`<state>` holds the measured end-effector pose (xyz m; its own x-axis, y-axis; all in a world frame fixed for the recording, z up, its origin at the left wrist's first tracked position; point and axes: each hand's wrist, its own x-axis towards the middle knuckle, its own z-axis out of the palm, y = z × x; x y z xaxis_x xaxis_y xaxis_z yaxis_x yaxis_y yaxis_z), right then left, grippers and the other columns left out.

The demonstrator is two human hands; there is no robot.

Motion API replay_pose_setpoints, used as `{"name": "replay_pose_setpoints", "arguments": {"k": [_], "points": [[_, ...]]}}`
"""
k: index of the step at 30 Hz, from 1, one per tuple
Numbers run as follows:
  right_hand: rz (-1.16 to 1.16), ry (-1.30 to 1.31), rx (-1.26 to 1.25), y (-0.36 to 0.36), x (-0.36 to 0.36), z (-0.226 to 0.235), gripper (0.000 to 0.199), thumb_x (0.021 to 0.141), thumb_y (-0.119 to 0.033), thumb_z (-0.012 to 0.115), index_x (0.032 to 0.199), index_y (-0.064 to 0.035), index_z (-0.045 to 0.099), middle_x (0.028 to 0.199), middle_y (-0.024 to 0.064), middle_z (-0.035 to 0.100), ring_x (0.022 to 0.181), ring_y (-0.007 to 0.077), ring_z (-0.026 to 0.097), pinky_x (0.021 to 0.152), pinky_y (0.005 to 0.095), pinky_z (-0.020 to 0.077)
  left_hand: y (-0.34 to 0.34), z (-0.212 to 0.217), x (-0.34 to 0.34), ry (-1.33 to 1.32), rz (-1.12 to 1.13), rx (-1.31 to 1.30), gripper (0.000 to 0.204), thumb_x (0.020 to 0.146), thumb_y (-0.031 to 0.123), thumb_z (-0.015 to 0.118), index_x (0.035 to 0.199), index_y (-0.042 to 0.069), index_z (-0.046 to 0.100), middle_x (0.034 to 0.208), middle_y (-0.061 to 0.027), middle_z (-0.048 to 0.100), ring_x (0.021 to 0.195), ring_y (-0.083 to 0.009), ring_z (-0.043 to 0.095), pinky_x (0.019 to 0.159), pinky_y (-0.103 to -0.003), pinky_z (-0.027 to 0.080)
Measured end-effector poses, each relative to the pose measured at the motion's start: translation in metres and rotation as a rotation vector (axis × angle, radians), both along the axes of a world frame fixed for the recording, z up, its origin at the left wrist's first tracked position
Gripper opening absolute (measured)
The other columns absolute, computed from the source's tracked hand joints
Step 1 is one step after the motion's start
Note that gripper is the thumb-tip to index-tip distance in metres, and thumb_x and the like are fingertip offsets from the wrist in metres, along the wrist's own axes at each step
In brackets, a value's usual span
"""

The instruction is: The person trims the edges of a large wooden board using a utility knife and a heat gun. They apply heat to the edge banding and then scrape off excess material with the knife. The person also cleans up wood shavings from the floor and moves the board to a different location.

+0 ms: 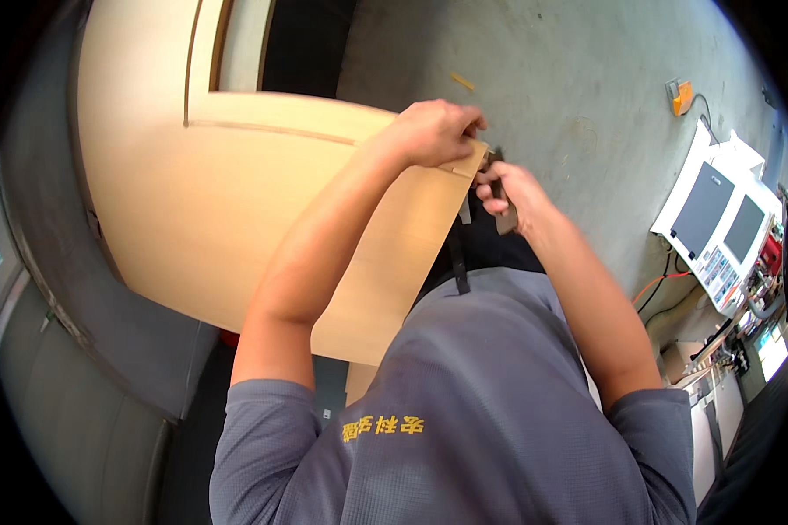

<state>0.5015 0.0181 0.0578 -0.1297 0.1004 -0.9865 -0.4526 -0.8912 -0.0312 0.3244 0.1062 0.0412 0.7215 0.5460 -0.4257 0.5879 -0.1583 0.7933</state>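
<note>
The board extended forward and left of the grey shirt. At the board's right corner, the left hand lay with bent fingers; whether they gripped it could not be told. Just beyond that corner, the right hand closed around a brown tool. A white machine stood well to the board's right.

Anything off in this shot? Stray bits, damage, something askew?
One minor thing: a small yellow strip lies loose on the grey floor, beyond the pale board and apart from it. Looks like a stray scrap; material unclear. No obvious damage on the board, but the left hand partly covers its corner.
</note>
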Motion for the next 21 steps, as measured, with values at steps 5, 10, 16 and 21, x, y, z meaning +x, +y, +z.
{"name": "replay_pose_setpoints", "arguments": {"k": [5, 10, 16, 21], "points": [[0.035, -0.269, 0.292, -0.047, -0.005, 0.018, 0.057, 0.09, -0.012, 0.048, 0.143, 0.0034, 0.036, 0.12, 0.0176, 0.058, 0.062, 0.0133, 0.061, 0.045, 0.0238, 0.0438, 0.008, 0.009, 0.009, 0.198, -0.169, 0.052, 0.035, 0.075, 0.018, 0.075, 0.108, 0.01, 0.066, 0.095, -0.0116, 0.071, 0.089, -0.0308, 0.067, 0.078, -0.039, 0.053], [-0.035, -0.128, 0.558, -0.057, -0.055, 0.012, 0.069, 0.089, -0.003, 0.042, 0.153, 0.0031, 0.019, 0.121, 0.0212, 0.057, 0.067, 0.0181, 0.065, 0.067, 0.0312, 0.0546, 0.013, 0.009, -0.005, 0.009, -0.023, -0.053, 0.025, 0.078, 0.005, 0.073, 0.102, 0.006, 0.067, 0.085, -0.0123, 0.069, 0.072, -0.0254, 0.067, 0.066, -0.033, 0.054], [0.235, -0.31, 0.644, -0.041, -0.056, 0.002, 0.066, 0.086, -0.001, 0.046, 0.148, 0.0043, 0.027, 0.131, 0.0319, 0.05, 0.118, 0.0405, 0.055, 0.09, 0.0424, 0.0508, 0.014, 0.009, 0.0, 0.059, 0.002, -0.105, 0.024, 0.078, -0.001, 0.073, 0.101, 0.002, 0.067, 0.083, -0.0087, 0.069, 0.073, -0.0179, 0.068, 0.065, -0.03, 0.054], [0.277, -0.296, 0.708, -0.029, -0.044, -0.011, 0.058, 0.084, -0.001, 0.048, 0.141, 0.005, 0.035, 0.118, 0.0321, 0.057, 0.113, 0.0459, 0.056, 0.095, 0.0464, 0.0459, 0.015, 0.013, 0.004, 0.085, 0.038, -0.178, 0.023, 0.079, -0.003, 0.073, 0.101, 0.002, 0.067, 0.084, -0.0072, 0.068, 0.074, -0.0115, 0.065, 0.067, -0.027, 0.053]]}}
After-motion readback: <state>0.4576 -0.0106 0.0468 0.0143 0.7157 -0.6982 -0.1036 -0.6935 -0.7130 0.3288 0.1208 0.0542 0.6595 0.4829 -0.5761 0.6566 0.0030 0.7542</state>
